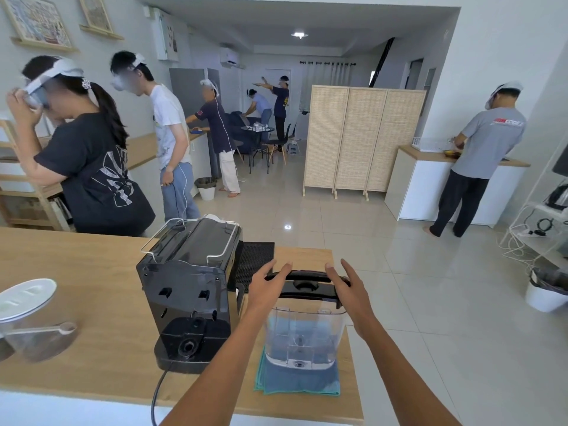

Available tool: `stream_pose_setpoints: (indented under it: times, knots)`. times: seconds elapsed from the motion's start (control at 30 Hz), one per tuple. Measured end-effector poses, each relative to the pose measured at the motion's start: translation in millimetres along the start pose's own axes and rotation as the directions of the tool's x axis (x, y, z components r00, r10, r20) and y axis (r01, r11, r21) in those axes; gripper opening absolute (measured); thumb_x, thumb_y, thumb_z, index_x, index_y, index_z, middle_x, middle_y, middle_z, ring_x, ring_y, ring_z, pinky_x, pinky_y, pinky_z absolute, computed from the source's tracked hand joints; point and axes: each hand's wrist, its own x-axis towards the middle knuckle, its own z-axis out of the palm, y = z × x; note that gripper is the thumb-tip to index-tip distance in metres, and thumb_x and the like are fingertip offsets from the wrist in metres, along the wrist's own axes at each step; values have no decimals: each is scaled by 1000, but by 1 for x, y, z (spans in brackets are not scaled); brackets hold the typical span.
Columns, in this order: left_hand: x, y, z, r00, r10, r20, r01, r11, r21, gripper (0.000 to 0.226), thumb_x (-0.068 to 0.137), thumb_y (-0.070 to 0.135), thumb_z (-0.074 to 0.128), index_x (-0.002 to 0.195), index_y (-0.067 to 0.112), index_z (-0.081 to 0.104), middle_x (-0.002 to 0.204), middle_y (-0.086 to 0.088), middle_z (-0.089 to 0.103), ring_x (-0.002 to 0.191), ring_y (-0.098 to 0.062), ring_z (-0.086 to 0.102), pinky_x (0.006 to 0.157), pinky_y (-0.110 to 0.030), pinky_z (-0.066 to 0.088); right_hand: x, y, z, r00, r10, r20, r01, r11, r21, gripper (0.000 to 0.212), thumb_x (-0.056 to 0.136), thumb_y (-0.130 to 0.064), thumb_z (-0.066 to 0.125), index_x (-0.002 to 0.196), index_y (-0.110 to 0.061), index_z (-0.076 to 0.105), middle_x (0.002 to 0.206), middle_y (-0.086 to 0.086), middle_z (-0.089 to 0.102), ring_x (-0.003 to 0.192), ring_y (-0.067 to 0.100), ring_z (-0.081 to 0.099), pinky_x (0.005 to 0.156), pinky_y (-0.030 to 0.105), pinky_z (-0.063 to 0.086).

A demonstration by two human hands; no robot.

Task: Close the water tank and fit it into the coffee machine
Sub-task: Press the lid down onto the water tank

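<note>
Straight-fingered, the left hand (266, 286) and right hand (349, 292) press the black lid (307, 291) at its ends above the water tank (302, 336), standing on a blue cloth (295, 385) at three o'clock from the coffee machine (189, 284)

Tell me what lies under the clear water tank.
A folded teal cloth lies under the water tank, on the wooden counter. Its middle shows only dimly through the clear base; the counter beneath the cloth is covered.
</note>
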Motion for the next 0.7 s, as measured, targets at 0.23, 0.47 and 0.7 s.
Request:
stream_pose_setpoints:
  times: [0.23,0.47,0.7]
  knots:
    - [-11,-17,-18,989,39,144,-65,982,179,82,82,59,72,153,35,39,160,4,39,147,-19,33,117,-43,30,-15,14,-6,991,-65,120,80,989,-127,100,78,-72,61,162,-36,20,165,1,35,152,26,36,120,44,32]
    - [-27,-30,-29,961,119,251,-197,930,312,99,82,37,82,157,41,17,117,42,34,125,4,33,93,-8,34,-17,36,-2,981,-131,145,162,962,-221,106,71,-74,63,162,-38,20,155,-6,49,143,22,47,110,28,37]
    - [-15,-48,-37,937,114,331,-254,871,420,134,59,47,95,159,44,7,151,10,45,140,-14,41,110,-34,43,-5,64,-17,931,-207,301,294,913,-283,130,54,-75,83,161,-41,18,136,-26,55,123,10,60,104,24,51]
